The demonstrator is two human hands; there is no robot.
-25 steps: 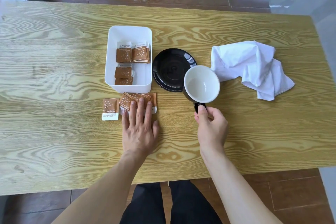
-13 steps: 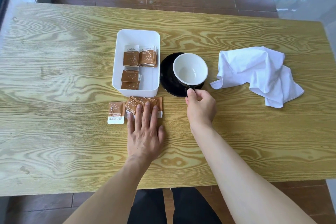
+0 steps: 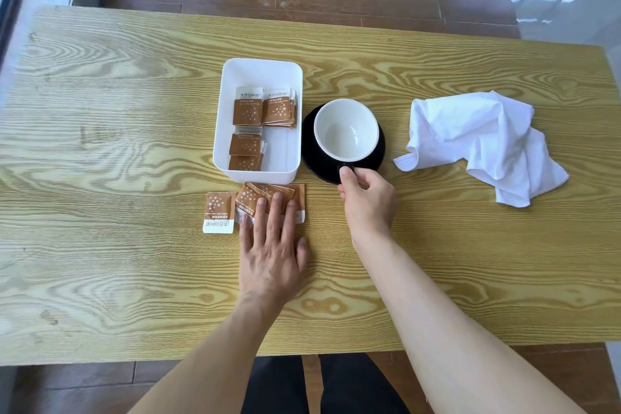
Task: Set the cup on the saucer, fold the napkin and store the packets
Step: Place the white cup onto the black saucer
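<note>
A second ago the cup [image 3: 346, 129] hung just short of the saucer [image 3: 379, 158], off its near right edge; now it sits on the black disc, close to centred, and the left hand has not stirred.

The right hand's fingers [image 3: 347, 175] are curled in a narrow pinch round the cup's dark handle, thumb and forefinger closed on it, the right hand [image 3: 368, 202] hovering over the saucer's near rim. The left hand [image 3: 272, 245] lies flat with straight fingers pressing a loose heap of brown packets [image 3: 268, 198] against the worktop [image 3: 100, 144]; one more single packet [image 3: 219, 212] lies just beside them to the left. Beyond the heap stands the white bin [image 3: 289, 151], several packets already inside. Well right of the saucer the napkin [image 3: 480, 144] sits crumpled, unfolded.

The risk, I'd say, lies in the letting go. If the pinch drags as it opens, the cup could skate or tip on the glossy saucer. The packets under the flat palm overlap, so a sweep toward the bin may scatter them or catch on its wall.
</note>
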